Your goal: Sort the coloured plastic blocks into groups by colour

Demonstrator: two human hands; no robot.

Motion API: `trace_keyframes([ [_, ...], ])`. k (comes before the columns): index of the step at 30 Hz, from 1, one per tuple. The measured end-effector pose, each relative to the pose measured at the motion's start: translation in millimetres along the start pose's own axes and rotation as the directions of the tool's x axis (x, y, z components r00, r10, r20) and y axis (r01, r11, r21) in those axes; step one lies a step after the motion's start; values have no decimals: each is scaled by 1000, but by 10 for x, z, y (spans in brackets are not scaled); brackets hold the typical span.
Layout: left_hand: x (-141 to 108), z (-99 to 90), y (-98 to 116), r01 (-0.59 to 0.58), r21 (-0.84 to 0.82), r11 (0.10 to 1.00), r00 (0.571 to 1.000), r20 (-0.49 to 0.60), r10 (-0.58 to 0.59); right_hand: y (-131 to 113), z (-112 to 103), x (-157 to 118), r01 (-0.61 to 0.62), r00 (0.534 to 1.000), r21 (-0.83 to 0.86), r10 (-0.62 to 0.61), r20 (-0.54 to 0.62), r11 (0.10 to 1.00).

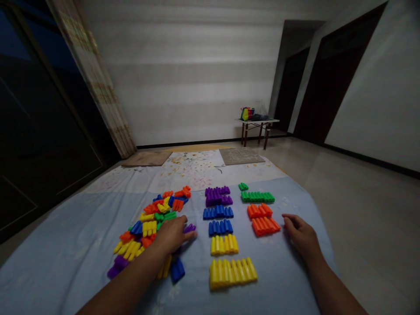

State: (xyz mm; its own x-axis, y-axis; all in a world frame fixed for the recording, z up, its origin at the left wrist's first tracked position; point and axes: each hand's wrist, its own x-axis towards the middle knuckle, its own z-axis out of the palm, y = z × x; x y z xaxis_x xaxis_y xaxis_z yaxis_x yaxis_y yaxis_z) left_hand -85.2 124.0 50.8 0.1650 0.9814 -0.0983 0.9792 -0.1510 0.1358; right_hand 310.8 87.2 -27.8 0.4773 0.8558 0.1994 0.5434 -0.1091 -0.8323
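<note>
My left hand (pixel 173 234) reaches over the right side of a mixed heap of plastic peg-shaped blocks (pixel 149 227). Its thumb and forefinger are apart, with a small purple block (pixel 189 228) lying at the gap between them; the other fingers are hidden. My right hand (pixel 302 238) rests on the sheet with loosely bent fingers and nothing visible in it. Close to its fingertips lie orange blocks (pixel 265 226) in two rows. Between the hands are rows of yellow blocks (pixel 232 272), blue blocks (pixel 220 227) and purple blocks (pixel 217 196). Green blocks (pixel 257 197) lie beyond the orange ones.
A blue sheet (pixel 278 280) covers the surface, with a flowered part (pixel 193 168) farther off. Two flat mats (pixel 242 156) lie at its far edge. A small table (pixel 257 120) with a colourful bag (pixel 247 114) stands by the wall. A curtain (pixel 95 78) hangs at left.
</note>
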Motion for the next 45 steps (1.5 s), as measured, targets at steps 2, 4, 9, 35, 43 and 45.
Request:
trace_keyframes([
  [2, 9, -28, -43, -83, -51, 995, 996, -23, 82, -11, 1, 0, 9, 1000, 0, -9, -4, 1000],
  [4, 19, -78, -79, -191, -120, 974, 981, 12, 194, -27, 1, -2, 27, 1000, 2, -27, -15, 1000],
  [9, 50, -227, -83, -233, -166, 958, 938, 221, 267, -36, 6, -6, 29, 999, 34, -28, -23, 999],
  [35, 1260, -149, 1069, -200, 11, 980, 978, -64, 201, -110, 44, -12, -11, 999, 172, 19, -46, 985],
  [43, 1298, -159, 1067, -163, 39, 986, 986, -5, 164, -142, 33, -26, -5, 999, 154, 12, -45, 988],
  [45, 1304, -157, 1066, -164, 43, 986, 986, -4, 164, -132, 35, -22, -8, 999, 153, 15, -45, 988],
])
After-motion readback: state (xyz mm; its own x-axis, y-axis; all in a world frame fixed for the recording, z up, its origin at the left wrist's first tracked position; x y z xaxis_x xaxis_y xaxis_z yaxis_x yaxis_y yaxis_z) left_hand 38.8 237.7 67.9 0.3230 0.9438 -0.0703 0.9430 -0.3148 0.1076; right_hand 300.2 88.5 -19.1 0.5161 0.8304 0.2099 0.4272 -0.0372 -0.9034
